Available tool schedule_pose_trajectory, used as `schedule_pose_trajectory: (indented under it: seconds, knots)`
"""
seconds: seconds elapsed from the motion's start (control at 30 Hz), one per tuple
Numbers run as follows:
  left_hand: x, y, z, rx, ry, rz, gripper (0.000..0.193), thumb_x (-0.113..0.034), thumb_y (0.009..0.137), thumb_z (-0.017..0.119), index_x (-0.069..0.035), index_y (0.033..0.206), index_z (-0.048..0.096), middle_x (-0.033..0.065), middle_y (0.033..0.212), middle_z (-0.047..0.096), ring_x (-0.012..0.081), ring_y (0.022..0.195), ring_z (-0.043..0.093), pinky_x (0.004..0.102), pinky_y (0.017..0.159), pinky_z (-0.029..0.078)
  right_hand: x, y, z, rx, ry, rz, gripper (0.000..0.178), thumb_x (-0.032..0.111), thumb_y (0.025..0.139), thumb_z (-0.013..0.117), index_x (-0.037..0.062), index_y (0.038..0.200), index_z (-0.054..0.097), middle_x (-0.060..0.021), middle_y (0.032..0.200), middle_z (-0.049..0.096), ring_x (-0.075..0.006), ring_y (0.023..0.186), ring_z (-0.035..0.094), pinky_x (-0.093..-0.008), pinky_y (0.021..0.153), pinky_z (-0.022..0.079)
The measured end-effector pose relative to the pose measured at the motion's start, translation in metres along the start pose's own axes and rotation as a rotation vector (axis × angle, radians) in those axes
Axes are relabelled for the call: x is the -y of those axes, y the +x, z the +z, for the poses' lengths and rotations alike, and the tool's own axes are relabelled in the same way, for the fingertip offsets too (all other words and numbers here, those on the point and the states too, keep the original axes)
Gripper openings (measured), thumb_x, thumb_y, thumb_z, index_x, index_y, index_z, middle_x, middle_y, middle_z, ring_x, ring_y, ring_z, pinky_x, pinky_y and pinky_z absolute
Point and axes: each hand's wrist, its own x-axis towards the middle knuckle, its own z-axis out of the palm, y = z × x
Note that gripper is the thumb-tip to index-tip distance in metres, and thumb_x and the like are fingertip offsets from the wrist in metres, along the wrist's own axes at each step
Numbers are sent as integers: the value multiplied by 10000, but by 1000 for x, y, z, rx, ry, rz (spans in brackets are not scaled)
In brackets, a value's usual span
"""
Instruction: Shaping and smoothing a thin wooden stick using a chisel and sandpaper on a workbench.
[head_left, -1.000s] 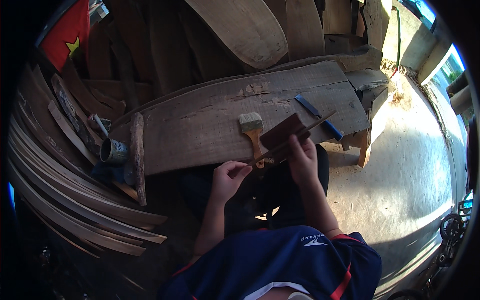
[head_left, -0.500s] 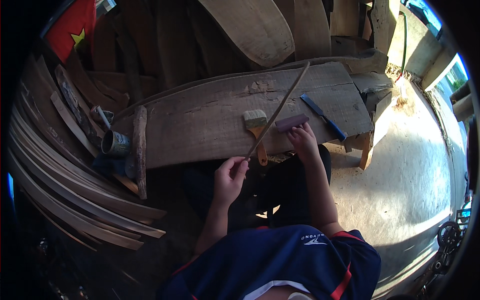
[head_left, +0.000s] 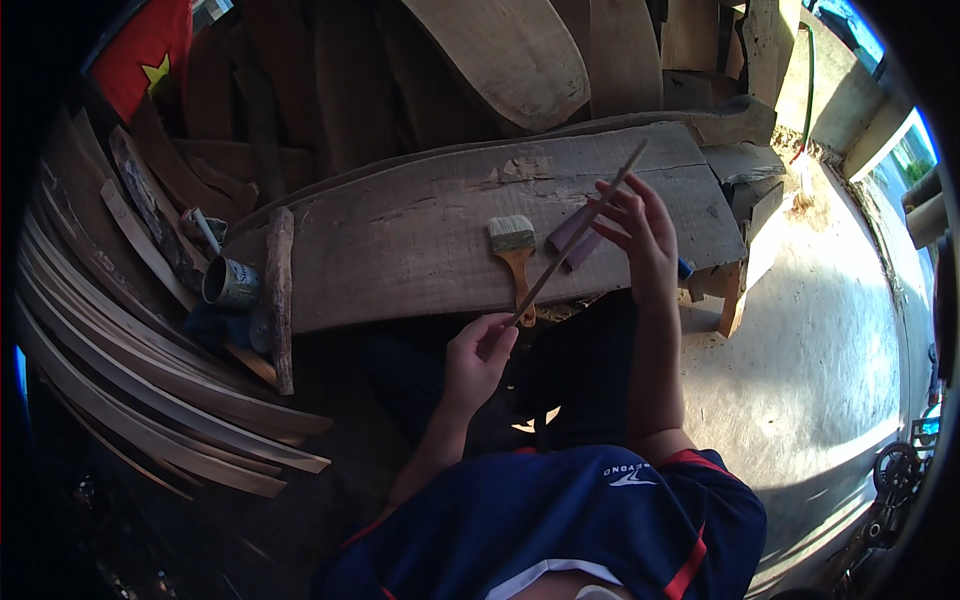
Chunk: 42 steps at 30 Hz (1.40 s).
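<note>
Thin wooden strip (head_left: 553,269) is, in the head view, held aslant above the plank counter (head_left: 400,240), its lower end in the narrow grip of the left hand (head_left: 478,365), pinched between thumb and fingers. Right hand (head_left: 640,232) presents a wide grip, fingers spread at the strip's upper part; whether they touch it cannot be told. On the counter, a purplish folded sheet (head_left: 584,252) lies behind the strip, just beside a wooden-handled brush (head_left: 518,265).
</note>
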Motion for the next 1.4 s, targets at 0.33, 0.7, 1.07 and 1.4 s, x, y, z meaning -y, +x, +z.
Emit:
schedule_pose_trajectory:
  seconds: [0.33,0.7,1.07,1.4]
  knots:
    - [16,3,8,67,-50,55,201,-117,810,644,-14,977,601,37,831,585,81,713,565,191,607,451,53,11,-16,84,-29,-72,214,195,937,422,20,1049,474,-164,862,641,-233,726,661,-298,635,561]
    - [69,15,23,14,925,417,529,-152,708,685,-257,1201,524,66,1250,454,276,984,476,381,850,401,97,5,-18,-234,-103,-447,260,246,937,411,-2,1015,424,-239,853,619,-313,741,653,-354,662,555]
    - [79,16,7,-118,801,517,385,-120,752,644,-233,1117,597,46,996,584,223,833,551,360,757,422,47,1,-1,-116,-191,-352,137,144,950,380,18,1002,360,-128,789,597,-218,764,633,-311,720,524]
    - [81,24,-63,-555,825,546,288,-45,814,574,-105,1094,601,59,844,655,217,784,623,346,744,419,42,-8,-22,-194,-218,-365,195,215,947,401,36,1000,347,-121,767,579,-203,729,621,-298,674,519]
